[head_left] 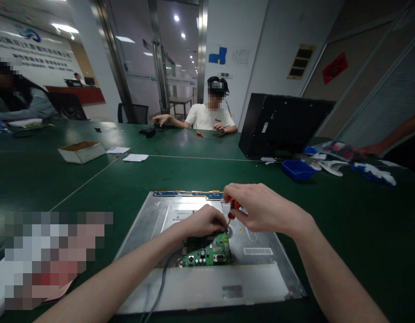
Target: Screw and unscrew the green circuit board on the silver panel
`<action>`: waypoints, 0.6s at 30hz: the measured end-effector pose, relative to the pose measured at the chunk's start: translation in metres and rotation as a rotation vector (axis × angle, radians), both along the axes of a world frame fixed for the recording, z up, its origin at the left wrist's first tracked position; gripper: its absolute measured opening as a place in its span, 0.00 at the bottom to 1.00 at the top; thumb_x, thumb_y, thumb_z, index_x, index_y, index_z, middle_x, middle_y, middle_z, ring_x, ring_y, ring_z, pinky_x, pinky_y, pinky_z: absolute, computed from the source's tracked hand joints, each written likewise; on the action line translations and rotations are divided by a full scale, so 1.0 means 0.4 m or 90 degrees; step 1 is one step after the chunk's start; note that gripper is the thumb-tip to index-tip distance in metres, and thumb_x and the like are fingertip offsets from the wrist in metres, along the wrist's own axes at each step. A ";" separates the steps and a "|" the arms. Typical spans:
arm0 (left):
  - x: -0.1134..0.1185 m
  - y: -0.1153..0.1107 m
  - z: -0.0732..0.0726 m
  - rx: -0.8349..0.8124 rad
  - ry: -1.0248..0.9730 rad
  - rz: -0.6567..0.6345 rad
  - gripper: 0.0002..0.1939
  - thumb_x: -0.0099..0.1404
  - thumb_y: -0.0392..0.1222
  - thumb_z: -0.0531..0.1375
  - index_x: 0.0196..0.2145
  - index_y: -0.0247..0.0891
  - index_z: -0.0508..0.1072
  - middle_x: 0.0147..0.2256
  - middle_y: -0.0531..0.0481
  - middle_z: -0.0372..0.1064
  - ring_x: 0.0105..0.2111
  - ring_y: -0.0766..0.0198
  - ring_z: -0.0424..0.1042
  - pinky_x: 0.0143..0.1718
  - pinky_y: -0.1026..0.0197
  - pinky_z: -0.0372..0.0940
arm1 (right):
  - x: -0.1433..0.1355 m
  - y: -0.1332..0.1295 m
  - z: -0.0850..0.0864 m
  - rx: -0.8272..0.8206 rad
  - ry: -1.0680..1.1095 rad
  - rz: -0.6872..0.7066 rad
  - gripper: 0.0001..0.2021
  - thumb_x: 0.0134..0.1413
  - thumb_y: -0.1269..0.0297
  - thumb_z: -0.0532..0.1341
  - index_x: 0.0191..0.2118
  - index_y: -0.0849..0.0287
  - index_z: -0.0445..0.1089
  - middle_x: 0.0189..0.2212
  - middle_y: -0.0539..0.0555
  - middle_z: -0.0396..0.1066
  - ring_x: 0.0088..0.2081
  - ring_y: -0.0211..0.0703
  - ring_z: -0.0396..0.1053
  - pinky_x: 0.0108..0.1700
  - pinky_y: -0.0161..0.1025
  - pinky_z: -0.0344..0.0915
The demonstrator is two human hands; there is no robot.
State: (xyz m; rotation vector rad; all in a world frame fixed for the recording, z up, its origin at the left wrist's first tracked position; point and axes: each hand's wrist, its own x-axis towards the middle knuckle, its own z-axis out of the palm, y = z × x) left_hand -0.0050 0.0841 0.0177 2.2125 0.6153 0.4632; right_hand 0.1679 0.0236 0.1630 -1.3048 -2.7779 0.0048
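Observation:
A green circuit board (207, 253) lies on the back of a flat metal display panel (261, 264) in front of me. My right hand (261, 208) grips a red and black screwdriver (233, 208), held nearly upright. Its thin shaft points down at the board's upper right corner. At that same corner, the fingers of my left hand (207, 220) are pinched together close to the screwdriver tip. What they pinch, if anything, is hidden. A grey cable (162, 285) runs from the board's left side toward me. Along the panel's far edge sits a narrow blue circuit strip (180, 194).
A black monitor housing (288, 125) stands at the back right beside a blue tray (299, 169) and gloves (374, 174). An open carton (82, 151) and papers (135, 158) lie at left. Across the green table (180, 172) sits another person near a small screwdriver (200, 134).

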 end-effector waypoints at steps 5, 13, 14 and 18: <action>-0.001 0.000 0.001 -0.001 0.017 -0.002 0.07 0.58 0.29 0.63 0.34 0.35 0.79 0.29 0.52 0.76 0.30 0.65 0.73 0.34 0.67 0.63 | -0.007 0.010 -0.004 0.055 -0.045 -0.056 0.06 0.58 0.59 0.58 0.37 0.54 0.64 0.29 0.49 0.72 0.30 0.42 0.68 0.26 0.37 0.47; 0.001 0.004 -0.009 -0.006 0.009 0.002 0.08 0.57 0.29 0.63 0.35 0.35 0.79 0.30 0.52 0.77 0.31 0.64 0.73 0.36 0.66 0.64 | 0.007 -0.005 0.005 -0.010 0.008 0.004 0.08 0.54 0.67 0.58 0.41 0.55 0.62 0.36 0.50 0.72 0.31 0.39 0.67 0.29 0.37 0.52; 0.001 0.003 -0.008 -0.007 0.009 0.001 0.08 0.57 0.29 0.63 0.34 0.36 0.79 0.30 0.52 0.77 0.31 0.64 0.73 0.36 0.66 0.64 | 0.006 -0.005 0.004 -0.005 0.002 -0.003 0.08 0.54 0.68 0.57 0.41 0.55 0.62 0.36 0.50 0.72 0.31 0.39 0.68 0.28 0.37 0.52; 0.000 0.002 -0.003 0.007 0.006 -0.001 0.07 0.58 0.29 0.63 0.33 0.36 0.80 0.30 0.52 0.77 0.31 0.64 0.73 0.36 0.66 0.63 | -0.007 0.007 -0.002 0.056 -0.060 -0.062 0.05 0.59 0.61 0.57 0.39 0.55 0.63 0.31 0.51 0.73 0.30 0.43 0.69 0.26 0.37 0.48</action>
